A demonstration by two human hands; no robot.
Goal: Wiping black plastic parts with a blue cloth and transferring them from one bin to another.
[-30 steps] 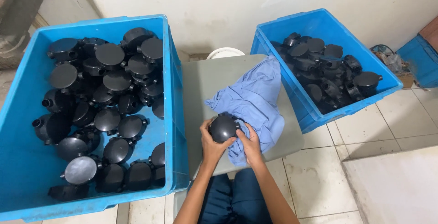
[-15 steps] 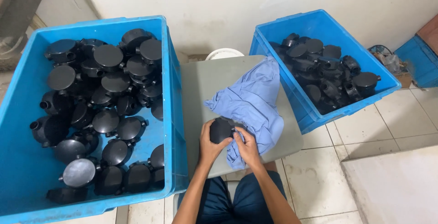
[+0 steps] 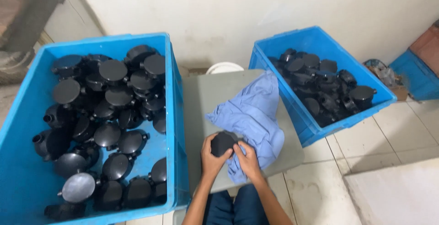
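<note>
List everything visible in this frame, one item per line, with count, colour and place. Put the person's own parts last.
Big crate: one, blue, on the left, partly filled with black round parts.
Smaller crate: one, blue, on the right, also holding black round parts.
Black round parts: too many to count, in both crates.
Table: one, grey, between the crates.
Cloth: one, light blue, crumpled on the table.
White round object: one, behind the table, mostly hidden.
Blue bin: one, far right, cut off by the frame.
Held part: one, black, between both hands.
Left hand: grips the held part.
Right hand: on the held part, over the cloth.
</note>
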